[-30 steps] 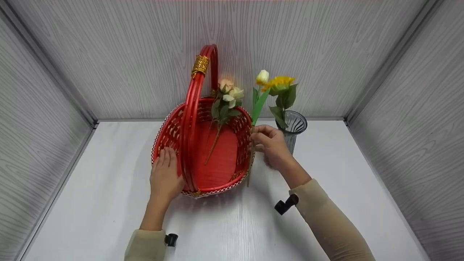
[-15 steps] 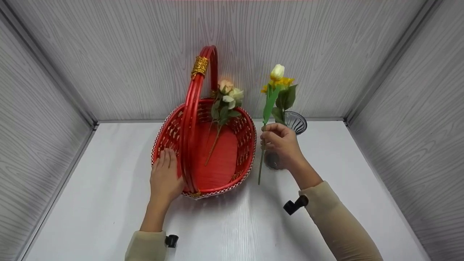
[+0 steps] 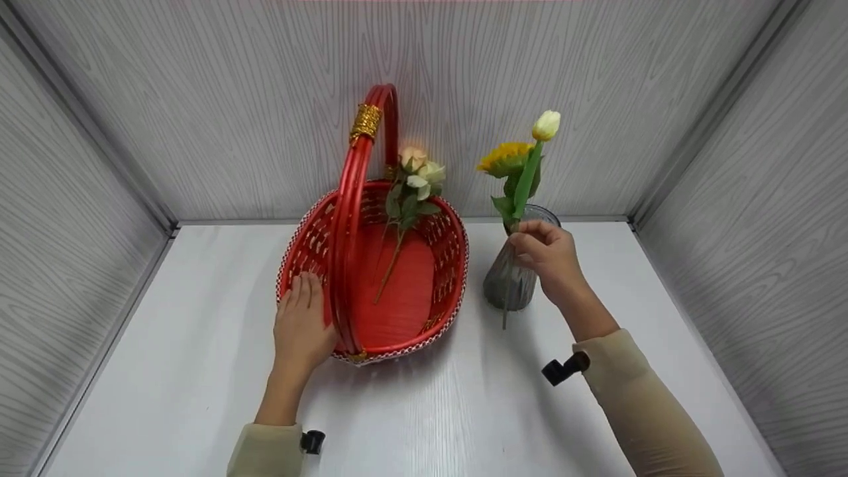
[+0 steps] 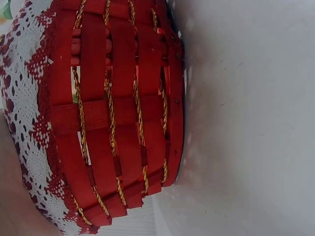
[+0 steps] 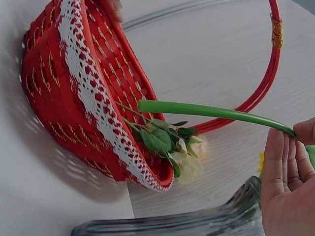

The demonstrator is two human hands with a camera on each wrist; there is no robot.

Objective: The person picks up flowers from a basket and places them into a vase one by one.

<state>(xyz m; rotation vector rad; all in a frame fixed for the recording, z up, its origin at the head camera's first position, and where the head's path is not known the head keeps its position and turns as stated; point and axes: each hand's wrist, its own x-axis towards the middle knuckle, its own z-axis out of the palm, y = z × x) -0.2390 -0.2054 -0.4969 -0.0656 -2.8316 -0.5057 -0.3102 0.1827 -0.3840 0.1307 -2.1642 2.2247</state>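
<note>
My right hand (image 3: pixel 550 255) pinches the stem of a white-and-yellow tulip (image 3: pixel 528 173) between thumb and fingertips. Its bloom points up, and the stem hangs in front of a grey ribbed glass vase (image 3: pixel 498 281). A yellow sunflower (image 3: pixel 505 159) with green leaves stands in that vase. On the near left rim of a red woven basket (image 3: pixel 404 324) rests my left hand (image 3: pixel 303 324), its fingers straight and reaching over to the inside. Inside the basket a sprig of pale roses (image 3: pixel 424 175) leans against the back right rim, its stem on the red floor.
The tall red basket handle (image 3: pixel 354 172), wrapped in gold cord, arches over the basket. White lace trim (image 5: pixel 98 93) runs round the rim. Grey wood-patterned walls (image 3: pixel 265 119) close off the back and sides of the white table (image 3: pixel 424 411).
The right hand has carried the tulip rightward, away from the basket's right rim to the front of the vase. The left hand, basket and roses have stayed in place.
</note>
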